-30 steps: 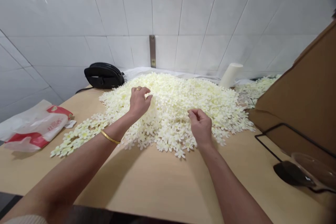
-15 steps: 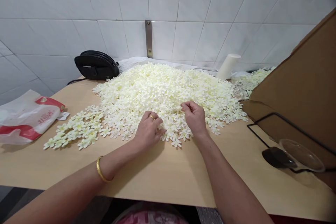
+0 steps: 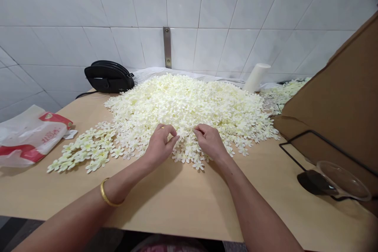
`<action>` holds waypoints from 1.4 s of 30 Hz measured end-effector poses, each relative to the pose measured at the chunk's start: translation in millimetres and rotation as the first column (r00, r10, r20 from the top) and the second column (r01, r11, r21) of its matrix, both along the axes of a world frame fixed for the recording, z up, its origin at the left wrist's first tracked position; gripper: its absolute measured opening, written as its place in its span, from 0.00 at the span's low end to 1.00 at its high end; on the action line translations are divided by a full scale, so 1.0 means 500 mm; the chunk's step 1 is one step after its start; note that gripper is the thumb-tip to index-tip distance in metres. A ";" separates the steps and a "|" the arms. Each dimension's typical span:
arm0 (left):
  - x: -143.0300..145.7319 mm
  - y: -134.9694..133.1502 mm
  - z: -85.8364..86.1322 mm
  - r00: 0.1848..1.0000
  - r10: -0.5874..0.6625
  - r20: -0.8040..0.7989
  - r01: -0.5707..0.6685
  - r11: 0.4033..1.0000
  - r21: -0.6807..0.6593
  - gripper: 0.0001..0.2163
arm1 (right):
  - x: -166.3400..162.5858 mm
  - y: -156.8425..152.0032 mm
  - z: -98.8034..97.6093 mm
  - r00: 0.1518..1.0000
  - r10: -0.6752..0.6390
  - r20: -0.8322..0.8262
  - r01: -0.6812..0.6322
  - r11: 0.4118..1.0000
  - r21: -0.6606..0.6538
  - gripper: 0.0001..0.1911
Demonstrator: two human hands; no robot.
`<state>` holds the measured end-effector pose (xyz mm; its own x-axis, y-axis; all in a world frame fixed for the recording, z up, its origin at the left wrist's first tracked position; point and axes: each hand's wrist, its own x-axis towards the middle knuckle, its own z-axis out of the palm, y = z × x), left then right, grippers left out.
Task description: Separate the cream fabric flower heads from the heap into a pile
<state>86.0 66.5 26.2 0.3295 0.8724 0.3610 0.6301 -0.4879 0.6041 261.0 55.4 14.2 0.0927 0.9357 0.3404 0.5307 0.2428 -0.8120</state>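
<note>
A large heap of pale cream artificial flowers [image 3: 183, 102] spreads over the middle of the table. At its front edge my left hand [image 3: 161, 143] is closed, with its thumb stretched beside the curled fingers; a ring and a gold bangle show on this arm. Facing it, my right hand [image 3: 209, 141] is closed in a pinch, thumb against fingertips. Only a small gap over the flowers parts the two hands. Whatever either hand holds is too small to make out against the blossoms. Left of the heap lies a flat patch of separate flowers [image 3: 88, 147].
A red-and-white plastic bag [image 3: 32, 138] lies on the table [image 3: 189, 204] at left. A black purse [image 3: 109, 76] stands behind, near the tiled wall. Right are a white cylinder [image 3: 256, 78], a brown cardboard box [image 3: 336, 98], a black wire frame [image 3: 325, 143] and a clear round object [image 3: 344, 180].
My right hand has moved left and slightly down, toward my left hand. The left hand has shifted slightly left and turned, its thumb now raised. The view has tilted up slightly.
</note>
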 end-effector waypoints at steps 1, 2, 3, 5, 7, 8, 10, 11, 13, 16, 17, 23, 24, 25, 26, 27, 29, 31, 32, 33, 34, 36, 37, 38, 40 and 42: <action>0.000 0.000 0.006 0.999 0.023 0.042 -0.021 0.999 -0.039 0.04 | -0.002 -0.002 0.003 1.000 0.011 -0.011 -0.011 1.000 -0.003 0.12; 0.001 0.001 0.009 0.996 0.039 0.085 -0.033 0.996 -0.078 0.05 | -0.004 -0.003 0.007 0.999 0.029 -0.040 -0.029 1.000 -0.007 0.12; 0.003 0.001 0.012 0.991 0.046 0.128 -0.032 0.993 -0.112 0.06 | -0.007 -0.005 0.010 0.994 0.053 -0.099 -0.055 0.998 -0.016 0.13; 0.011 0.003 0.012 0.978 0.039 0.205 -0.005 0.987 -0.163 0.06 | -0.012 -0.006 0.015 0.951 0.102 -0.293 -0.122 0.991 -0.049 0.13; 0.022 0.003 0.011 0.967 0.021 0.253 0.027 0.983 -0.183 0.07 | -0.018 -0.006 0.016 0.857 0.131 -0.498 -0.201 0.976 -0.090 0.13; 0.028 0.003 0.010 0.964 0.011 0.267 0.040 0.982 -0.185 0.07 | -0.021 -0.006 0.015 0.809 0.134 -0.572 -0.232 0.967 -0.102 0.13; 0.037 0.002 0.010 0.955 -0.006 0.296 0.067 0.978 -0.196 0.06 | -0.025 -0.004 0.012 0.754 0.142 -0.641 -0.269 0.957 -0.105 0.12; 0.041 0.001 0.010 0.947 -0.010 0.320 0.082 0.974 -0.211 0.06 | -0.027 -0.004 0.010 0.738 0.143 -0.659 -0.275 0.956 -0.100 0.11; 0.045 0.000 0.011 0.920 -0.001 0.393 0.116 0.956 -0.269 0.05 | -0.029 -0.003 0.010 0.727 0.134 -0.673 -0.263 0.960 -0.094 0.09; 0.045 0.004 0.011 0.841 0.035 0.540 0.206 0.903 -0.378 0.05 | -0.032 -0.004 0.013 0.732 0.113 -0.672 -0.244 0.964 -0.103 0.08; 0.044 0.006 0.011 0.806 0.049 0.590 0.243 0.881 -0.406 0.06 | -0.032 -0.005 0.014 0.731 0.109 -0.673 -0.241 0.965 -0.105 0.08; 0.035 0.022 0.012 0.673 0.181 0.717 0.338 0.787 -0.516 0.11 | -0.029 -0.005 0.010 0.720 0.067 -0.691 -0.198 0.974 -0.111 0.09; 0.034 0.024 0.012 0.659 0.195 0.727 0.352 0.774 -0.527 0.11 | -0.028 -0.004 0.010 0.714 0.052 -0.698 -0.184 0.976 -0.115 0.10; 0.033 0.026 0.012 0.643 0.204 0.738 0.369 0.762 -0.532 0.11 | -0.027 -0.004 0.010 0.713 0.036 -0.701 -0.165 0.979 -0.117 0.11; 0.031 0.027 0.012 0.628 0.210 0.749 0.387 0.751 -0.535 0.10 | -0.027 -0.003 0.009 0.717 0.025 -0.697 -0.146 0.983 -0.115 0.12; 0.030 0.029 0.012 0.614 0.215 0.760 0.402 0.743 -0.535 0.10 | -0.026 -0.002 0.009 0.724 0.018 -0.690 -0.127 0.986 -0.107 0.12; 0.028 0.031 0.011 0.592 0.221 0.775 0.421 0.735 -0.531 0.08 | -0.025 0.000 0.007 0.745 0.018 -0.667 -0.100 0.991 -0.084 0.12; 0.024 0.033 0.010 0.583 0.218 0.783 0.423 0.741 -0.522 0.08 | -0.023 0.003 0.005 0.768 0.033 -0.640 -0.100 0.993 -0.069 0.11; 0.022 0.034 0.010 0.584 0.213 0.783 0.414 0.753 -0.512 0.07 | -0.023 0.003 0.004 0.780 0.044 -0.625 -0.112 0.991 -0.070 0.10; 0.020 0.035 0.010 0.589 0.200 0.783 0.400 0.770 -0.497 0.07 | -0.022 0.004 0.003 0.791 0.052 -0.609 -0.122 0.990 -0.073 0.10; 0.017 0.036 0.011 0.600 0.181 0.779 0.380 0.792 -0.477 0.07 | -0.022 0.004 0.002 0.803 0.059 -0.594 -0.131 0.988 -0.079 0.10; 0.013 0.035 0.011 0.639 0.137 0.757 0.332 0.838 -0.432 0.07 | -0.022 0.003 0.001 0.818 0.062 -0.571 -0.136 0.987 -0.088 0.10; 0.011 0.035 0.010 0.663 0.116 0.739 0.310 0.857 -0.412 0.07 | -0.023 0.003 0.001 0.824 0.058 -0.563 -0.132 0.987 -0.092 0.10; 0.011 0.033 0.009 0.685 0.097 0.722 0.294 0.870 -0.396 0.07 | -0.024 0.002 0.001 0.831 0.053 -0.554 -0.125 0.988 -0.093 0.10; 0.011 0.029 0.007 0.712 0.067 0.698 0.283 0.884 -0.373 0.08 | -0.028 0.001 0.001 0.854 0.047 -0.519 -0.111 0.990 -0.092 0.10; 0.014 0.025 0.006 0.724 0.038 0.689 0.292 0.888 -0.355 0.09 | -0.032 -0.002 0.000 0.884 0.046 -0.465 -0.094 0.992 -0.080 0.10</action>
<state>92.7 78.9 29.1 0.2673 0.9526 0.1454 -0.0644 -0.1329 0.9890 244.8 54.5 14.3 0.1500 0.9718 0.1819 0.0748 0.1723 -0.9822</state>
